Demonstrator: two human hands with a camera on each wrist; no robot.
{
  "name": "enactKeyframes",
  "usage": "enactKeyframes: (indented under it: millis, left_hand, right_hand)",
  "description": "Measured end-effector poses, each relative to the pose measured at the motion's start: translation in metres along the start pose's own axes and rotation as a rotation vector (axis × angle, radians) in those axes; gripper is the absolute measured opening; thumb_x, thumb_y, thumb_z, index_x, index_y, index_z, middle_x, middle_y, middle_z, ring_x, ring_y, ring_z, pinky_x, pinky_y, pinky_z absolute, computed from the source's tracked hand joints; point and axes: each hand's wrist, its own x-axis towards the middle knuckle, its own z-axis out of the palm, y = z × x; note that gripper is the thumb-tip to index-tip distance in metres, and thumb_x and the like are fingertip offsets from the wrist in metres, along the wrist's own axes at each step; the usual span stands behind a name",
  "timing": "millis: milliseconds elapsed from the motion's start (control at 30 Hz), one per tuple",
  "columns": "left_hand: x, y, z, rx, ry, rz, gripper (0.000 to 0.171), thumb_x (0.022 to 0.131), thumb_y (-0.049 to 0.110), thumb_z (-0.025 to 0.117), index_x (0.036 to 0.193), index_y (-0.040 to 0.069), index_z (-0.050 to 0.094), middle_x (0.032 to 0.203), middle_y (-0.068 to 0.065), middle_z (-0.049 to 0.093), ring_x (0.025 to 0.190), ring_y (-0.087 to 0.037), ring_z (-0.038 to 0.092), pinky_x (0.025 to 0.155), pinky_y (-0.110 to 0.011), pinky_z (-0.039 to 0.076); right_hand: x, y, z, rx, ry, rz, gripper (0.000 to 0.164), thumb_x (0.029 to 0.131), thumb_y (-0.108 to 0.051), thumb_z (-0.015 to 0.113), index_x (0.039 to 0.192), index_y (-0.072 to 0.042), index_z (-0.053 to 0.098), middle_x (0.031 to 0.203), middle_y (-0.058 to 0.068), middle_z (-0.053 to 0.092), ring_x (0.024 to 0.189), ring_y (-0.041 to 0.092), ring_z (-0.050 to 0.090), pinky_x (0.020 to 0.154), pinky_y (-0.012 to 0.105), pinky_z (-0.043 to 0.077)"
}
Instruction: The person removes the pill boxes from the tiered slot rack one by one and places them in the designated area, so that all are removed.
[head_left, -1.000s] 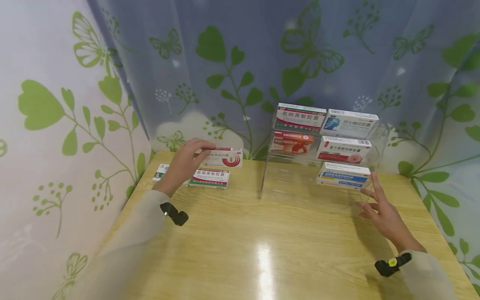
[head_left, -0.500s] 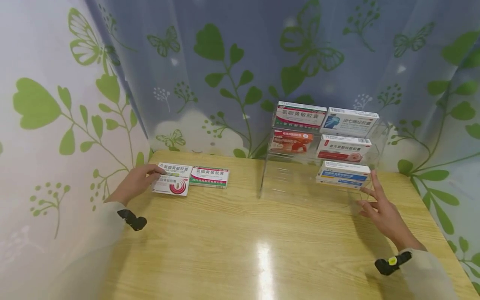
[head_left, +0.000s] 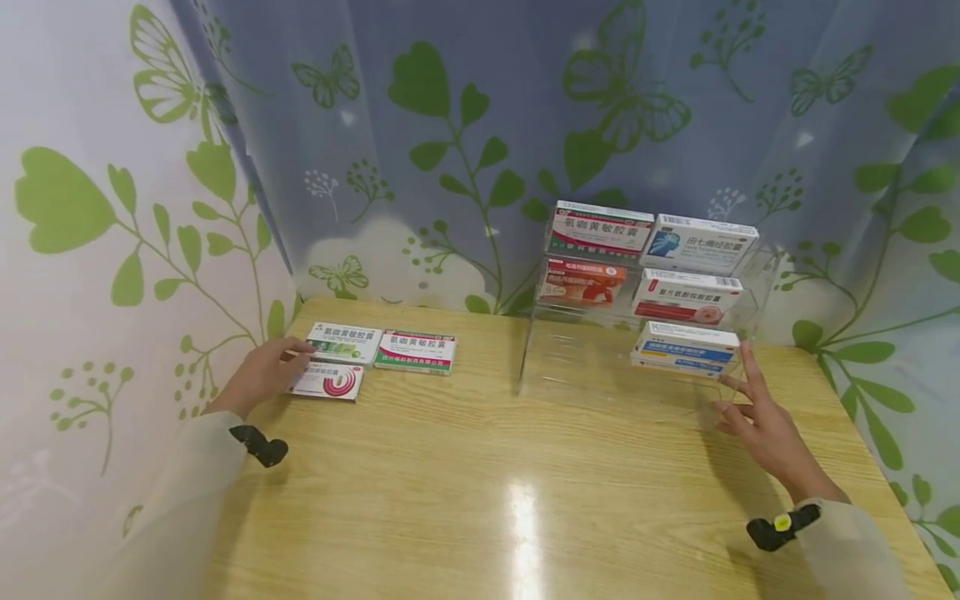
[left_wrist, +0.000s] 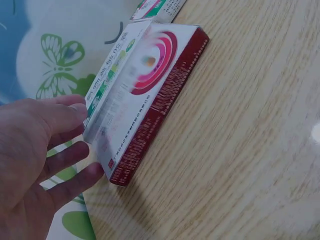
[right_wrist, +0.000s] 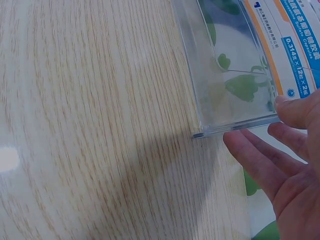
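My left hand (head_left: 258,375) is at the left end of the table, fingers spread and slightly bent. Its fingertips are at the left ends of a white medicine box with red rings (left_wrist: 145,85) and a white-and-green medicine box (head_left: 343,342) behind it. Both lie flat. To their right lies a red-and-green medicine box (head_left: 416,352). My right hand (head_left: 772,433) rests against the right side of a clear tiered display rack (right_wrist: 240,122). Its fingers are extended, and the thumb touches the edge beside a blue-and-white medicine box (head_left: 686,348) on the lowest tier.
On the rack's upper tiers stand a red-and-green box (head_left: 600,229), a white-and-blue box (head_left: 700,244), an orange-red box (head_left: 582,283) and a white-and-red box (head_left: 687,297). A patterned curtain (head_left: 480,150) hangs behind the wooden table (head_left: 450,492).
My left hand has carried the red-ringed box left and down to the table. The box has then shifted slightly forward, showing more of the white-and-green one. The right hand stays at the rack.
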Motion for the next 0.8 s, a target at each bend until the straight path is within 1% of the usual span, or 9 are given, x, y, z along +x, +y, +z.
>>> enactKeyframes:
  millis: [100,233,300,367,400,467,533,667,800]
  left_hand:
    - [0.001,-0.004,0.003,-0.033,0.002,-0.035,0.042,0.114,0.023,0.058,0.148,-0.001,0.06,0.157,-0.035,0.051,0.135,-0.054,0.057,0.11,-0.069,0.049]
    - [0.003,-0.009,0.009,-0.049,-0.015,-0.056,0.061,0.108,0.026,0.07,0.157,-0.003,0.048,0.155,-0.039,0.048,0.134,-0.058,0.056,0.11,-0.069,0.05]
    - [0.003,-0.01,0.012,-0.042,-0.02,-0.058,0.069,0.106,0.027,0.073,0.16,-0.004,0.043,0.153,-0.041,0.048,0.132,-0.058,0.057,0.11,-0.069,0.05]
    - [0.003,-0.009,0.014,-0.034,-0.016,-0.063,0.074,0.105,0.028,0.074,0.162,-0.003,0.04,0.153,-0.041,0.048,0.131,-0.057,0.057,0.109,-0.069,0.05]
    - [0.003,-0.008,0.014,-0.029,-0.009,-0.066,0.074,0.105,0.028,0.074,0.163,-0.003,0.039,0.154,-0.041,0.048,0.131,-0.056,0.057,0.109,-0.068,0.05]
    - [0.002,-0.006,0.015,-0.03,0.0,-0.076,0.076,0.105,0.028,0.073,0.165,-0.002,0.037,0.155,-0.04,0.047,0.13,-0.054,0.057,0.109,-0.068,0.049]
    - [0.002,-0.005,0.016,-0.027,0.008,-0.076,0.076,0.106,0.027,0.073,0.165,-0.002,0.036,0.157,-0.039,0.046,0.13,-0.053,0.057,0.109,-0.068,0.049]
    - [0.002,-0.006,0.017,-0.026,0.015,-0.075,0.075,0.107,0.026,0.071,0.167,0.0,0.035,0.16,-0.038,0.042,0.13,-0.052,0.057,0.111,-0.069,0.048]
    - [0.002,-0.006,0.017,0.007,0.002,-0.058,0.072,0.109,0.026,0.068,0.167,-0.002,0.036,0.158,-0.038,0.045,0.126,-0.051,0.061,0.108,-0.067,0.05]
  right_hand:
    - [0.0,0.0,-0.001,-0.006,0.0,0.01,0.098,0.113,0.001,0.053,0.173,-0.028,-0.018,0.154,0.053,0.037,0.103,-0.023,0.055,0.074,0.016,0.063]
    - [0.0,0.001,-0.001,-0.03,0.002,0.025,0.099,0.112,0.001,0.054,0.173,-0.029,-0.019,0.155,0.052,0.038,0.102,-0.019,0.059,0.074,0.018,0.063]
    - [0.0,0.002,-0.001,-0.051,0.003,0.03,0.1,0.112,-0.001,0.055,0.173,-0.029,-0.019,0.155,0.051,0.039,0.103,-0.002,0.072,0.074,0.019,0.064]
    - [0.0,0.002,0.0,-0.069,0.003,0.036,0.1,0.113,-0.002,0.056,0.173,-0.03,-0.019,0.155,0.051,0.04,0.107,0.023,0.079,0.074,0.02,0.064]
    - [0.0,0.002,0.0,-0.075,0.001,0.039,0.1,0.113,-0.003,0.056,0.173,-0.03,-0.019,0.155,0.05,0.04,0.109,0.036,0.079,0.074,0.021,0.065]
    - [0.0,0.002,0.001,-0.088,0.0,0.047,0.1,0.113,-0.005,0.056,0.173,-0.03,-0.02,0.156,0.05,0.04,0.114,0.056,0.071,0.074,0.021,0.065]
    - [0.0,0.002,0.001,-0.086,-0.003,0.055,0.099,0.113,-0.006,0.056,0.173,-0.03,-0.02,0.156,0.05,0.04,0.116,0.06,0.069,0.074,0.022,0.065]
    - [0.0,0.002,0.002,-0.081,-0.001,0.061,0.099,0.113,-0.005,0.056,0.173,-0.029,-0.02,0.156,0.05,0.039,0.117,0.061,0.067,0.074,0.021,0.065]
    - [0.001,0.001,0.002,-0.081,0.001,0.058,0.099,0.113,-0.005,0.056,0.173,-0.028,-0.02,0.156,0.051,0.04,0.117,0.062,0.068,0.074,0.021,0.065]
